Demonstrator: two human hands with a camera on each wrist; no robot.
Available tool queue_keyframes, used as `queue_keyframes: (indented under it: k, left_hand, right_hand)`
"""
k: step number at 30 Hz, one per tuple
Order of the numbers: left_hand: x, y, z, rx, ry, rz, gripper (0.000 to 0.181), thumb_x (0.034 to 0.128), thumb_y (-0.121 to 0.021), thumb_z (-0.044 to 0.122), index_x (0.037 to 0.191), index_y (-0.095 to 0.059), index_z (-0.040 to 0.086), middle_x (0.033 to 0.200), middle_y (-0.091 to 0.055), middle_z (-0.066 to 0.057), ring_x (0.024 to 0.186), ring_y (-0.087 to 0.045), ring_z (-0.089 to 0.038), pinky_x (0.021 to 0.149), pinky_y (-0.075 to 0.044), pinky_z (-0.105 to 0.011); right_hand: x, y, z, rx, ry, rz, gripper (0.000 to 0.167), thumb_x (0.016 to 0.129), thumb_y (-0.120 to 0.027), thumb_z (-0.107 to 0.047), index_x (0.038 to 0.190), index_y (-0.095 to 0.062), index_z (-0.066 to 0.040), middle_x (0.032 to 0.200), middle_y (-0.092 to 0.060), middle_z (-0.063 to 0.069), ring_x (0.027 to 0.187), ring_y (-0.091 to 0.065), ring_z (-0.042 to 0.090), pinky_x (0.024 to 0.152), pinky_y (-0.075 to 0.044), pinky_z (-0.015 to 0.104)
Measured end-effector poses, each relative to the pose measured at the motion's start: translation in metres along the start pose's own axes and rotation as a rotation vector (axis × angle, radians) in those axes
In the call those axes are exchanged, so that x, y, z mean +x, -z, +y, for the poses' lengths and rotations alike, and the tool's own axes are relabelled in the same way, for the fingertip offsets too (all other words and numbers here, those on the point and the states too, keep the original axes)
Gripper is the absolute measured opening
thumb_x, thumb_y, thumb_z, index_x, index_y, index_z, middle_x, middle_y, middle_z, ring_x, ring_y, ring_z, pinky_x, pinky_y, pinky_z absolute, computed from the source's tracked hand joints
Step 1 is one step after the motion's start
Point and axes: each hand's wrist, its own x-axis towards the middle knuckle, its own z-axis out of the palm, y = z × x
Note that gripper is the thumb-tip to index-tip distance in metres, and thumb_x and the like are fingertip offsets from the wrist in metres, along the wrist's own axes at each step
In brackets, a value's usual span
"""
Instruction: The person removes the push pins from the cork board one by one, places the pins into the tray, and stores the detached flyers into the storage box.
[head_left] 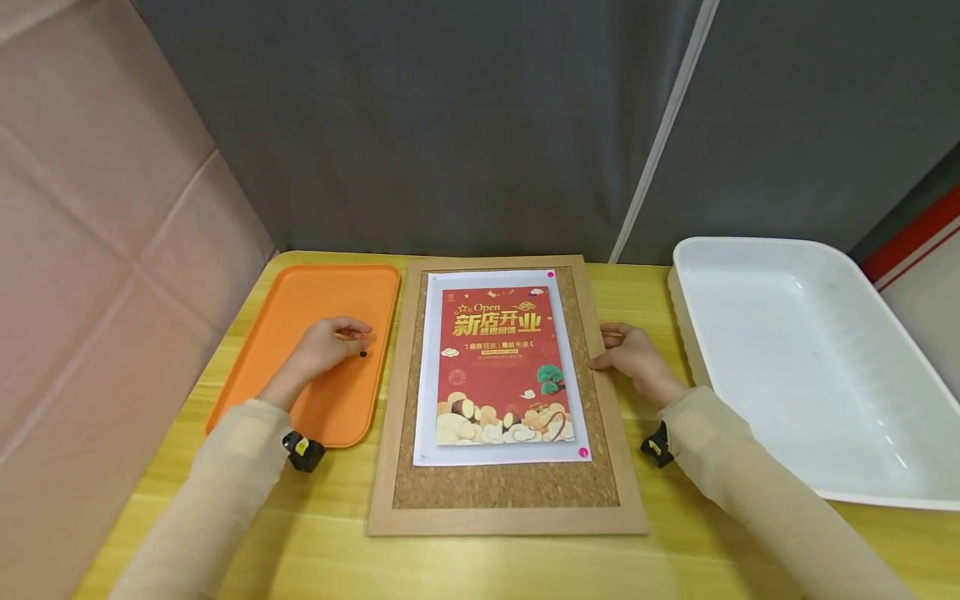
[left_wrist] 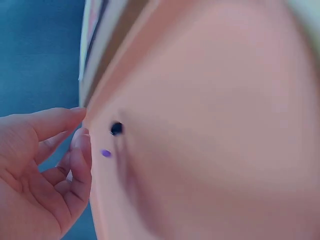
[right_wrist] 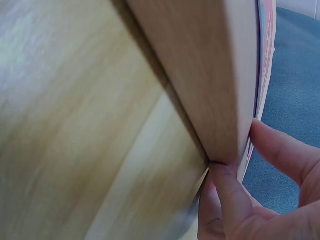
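Note:
A wood-framed cork board [head_left: 517,487] lies on the table, carrying a red poster [head_left: 495,367] on a white sheet. Pink pushpins [head_left: 583,452] mark the sheet's two right corners. At the board's right edge my right hand [head_left: 633,358] pinches the wooden frame [right_wrist: 200,75], thumb on top and fingers against the side. My left hand [head_left: 330,346] hovers over the right part of an orange tray [head_left: 330,292]. Its thumb and forefinger are close together, with nothing visible between them. Near those fingertips, on the tray, are a black pin [left_wrist: 116,128] and a purple pin [left_wrist: 106,153].
A large white plastic tub [head_left: 810,358] stands on the table at the right. Grey curtain [head_left: 420,125] closes off the back, and a pinkish padded panel [head_left: 97,250] runs along the left. Yellow wood-grain tabletop [head_left: 510,571] shows in front of the board.

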Motion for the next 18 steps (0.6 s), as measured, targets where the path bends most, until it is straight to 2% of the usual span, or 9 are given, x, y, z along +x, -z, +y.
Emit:
queue_keyframes:
  k: [4, 7, 13, 18]
  left_hand:
    - [0.010, 0.000, 0.019, 0.032, 0.005, 0.002, 0.031, 0.0942, -0.058, 0.014, 0.121, -0.061, 0.000, 0.115, -0.062, -0.021, 0.097, -0.061, -0.031, 0.071, -0.047, -0.026]
    - [0.019, -0.005, 0.037, 0.020, -0.003, -0.002, 0.032, 0.0957, -0.056, 0.015, 0.123, -0.060, 0.001, 0.120, -0.060, -0.021, 0.103, -0.059, -0.033, 0.073, -0.048, -0.029]
    - [0.040, -0.024, 0.077, -0.021, -0.052, 0.038, 0.030, 0.0943, -0.057, 0.013, 0.120, -0.062, 0.000, 0.117, -0.062, -0.020, 0.103, -0.057, -0.031, 0.079, -0.047, -0.030]
    - [0.059, -0.043, 0.109, -0.082, -0.091, 0.068, 0.028, 0.0912, -0.059, 0.009, 0.117, -0.064, -0.001, 0.116, -0.064, -0.019, 0.102, -0.058, -0.029, 0.080, -0.048, -0.029]
  right_hand:
    - [0.001, 0.000, 0.000, 0.003, 0.001, -0.004, 0.069, 0.084, -0.060, 0.007, 0.144, -0.025, 0.013, 0.140, -0.041, 0.035, 0.112, -0.055, 0.026, 0.074, -0.048, 0.013]
    - [0.001, 0.001, 0.000, 0.006, 0.001, -0.008, 0.069, 0.084, -0.060, 0.006, 0.144, -0.025, 0.012, 0.140, -0.042, 0.035, 0.112, -0.055, 0.026, 0.075, -0.049, 0.014]
    - [0.001, 0.002, 0.001, 0.005, -0.011, -0.011, 0.068, 0.086, -0.060, 0.004, 0.144, -0.026, 0.011, 0.140, -0.042, 0.033, 0.114, -0.053, 0.029, 0.079, -0.049, 0.016]
    - [0.001, 0.002, 0.002, 0.005, -0.012, -0.009, 0.067, 0.087, -0.060, 0.004, 0.145, -0.026, 0.011, 0.139, -0.042, 0.033, 0.116, -0.052, 0.031, 0.079, -0.050, 0.016]
